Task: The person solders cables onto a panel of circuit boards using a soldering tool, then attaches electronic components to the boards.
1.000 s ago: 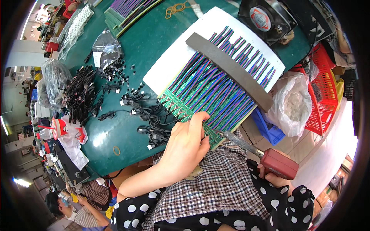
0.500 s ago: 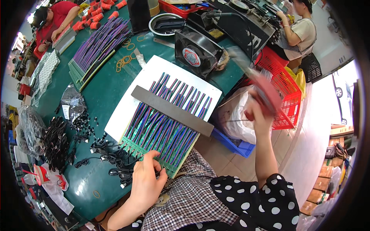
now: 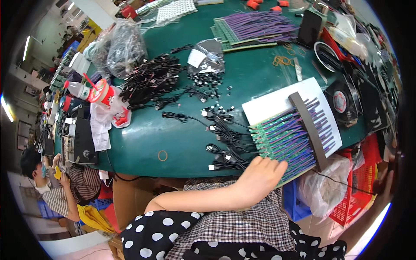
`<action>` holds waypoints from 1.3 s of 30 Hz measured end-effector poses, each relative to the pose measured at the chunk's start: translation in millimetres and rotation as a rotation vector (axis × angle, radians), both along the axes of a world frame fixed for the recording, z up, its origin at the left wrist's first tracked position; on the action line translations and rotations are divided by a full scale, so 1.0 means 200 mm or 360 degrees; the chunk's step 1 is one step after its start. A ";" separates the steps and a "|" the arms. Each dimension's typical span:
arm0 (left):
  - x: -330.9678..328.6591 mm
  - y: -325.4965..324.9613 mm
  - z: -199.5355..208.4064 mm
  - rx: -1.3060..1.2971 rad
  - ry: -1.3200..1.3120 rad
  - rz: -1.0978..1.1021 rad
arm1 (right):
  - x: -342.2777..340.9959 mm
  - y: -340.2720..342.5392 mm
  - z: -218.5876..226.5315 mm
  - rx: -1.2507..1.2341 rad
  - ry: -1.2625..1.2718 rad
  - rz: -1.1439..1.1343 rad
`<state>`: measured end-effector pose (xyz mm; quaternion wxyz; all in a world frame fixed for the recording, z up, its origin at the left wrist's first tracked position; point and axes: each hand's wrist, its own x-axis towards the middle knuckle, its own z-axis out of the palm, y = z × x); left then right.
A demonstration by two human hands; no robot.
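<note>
My left hand [image 3: 262,175] is closed at the near edge of a green circuit board panel [image 3: 265,145], its bent fingers gripping that edge. Rows of thin blue, purple and black wires [image 3: 291,138] run from the panel. A flat dark grey bar [image 3: 310,132] lies across the wires, over a white sheet [image 3: 264,108]. My right hand [image 3: 384,180] is at the far right rim, dark and partly cut off; what its fingers do is not clear. A thin dark cord [image 3: 342,183] runs toward it.
Black cables with plugs [image 3: 225,158] lie left of the panel. A black fan [image 3: 340,99] stands beyond it. Below the table's right side are a blue crate [image 3: 295,203], a plastic bag [image 3: 325,186] and a red basket [image 3: 346,212]. A co-worker [image 3: 60,186] sits left.
The view has swung left, so the panel appears farther right. My right hand, earlier blurred with a red object beside the panel, is now at the right rim. My left hand stays at the panel's edge.
</note>
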<state>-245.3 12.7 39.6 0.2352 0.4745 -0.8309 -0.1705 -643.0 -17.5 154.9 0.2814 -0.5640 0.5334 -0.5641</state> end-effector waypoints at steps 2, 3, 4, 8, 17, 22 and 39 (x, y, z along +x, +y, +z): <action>0.02 0.01 0.02 -0.0142 -0.0036 -0.0011 | -0.15 -0.03 -0.13 -0.0086 0.0297 0.0193; 0.05 0.01 0.04 -0.0146 -0.0042 -0.0001 | -0.14 -0.02 -0.17 -0.0091 0.0290 0.0202; 0.13 0.01 0.07 -0.0247 0.0041 0.0028 | -0.12 -0.01 -0.19 -0.0060 0.0285 0.0215; 0.65 -0.15 0.07 -0.0177 -0.0001 0.0656 | 0.06 0.17 -0.22 0.0115 0.0285 0.0159; 0.97 -0.26 -0.06 0.0246 -0.0145 0.0339 | 0.34 0.22 -0.33 -0.0080 0.0110 -0.0018; 0.94 -0.19 -0.05 0.0433 0.0306 0.0583 | 0.39 0.29 -0.36 -0.0076 -0.0028 -0.0016; 0.09 0.15 0.14 0.1316 0.1132 -0.0043 | 1.01 0.38 -0.51 0.1025 -0.0537 0.0721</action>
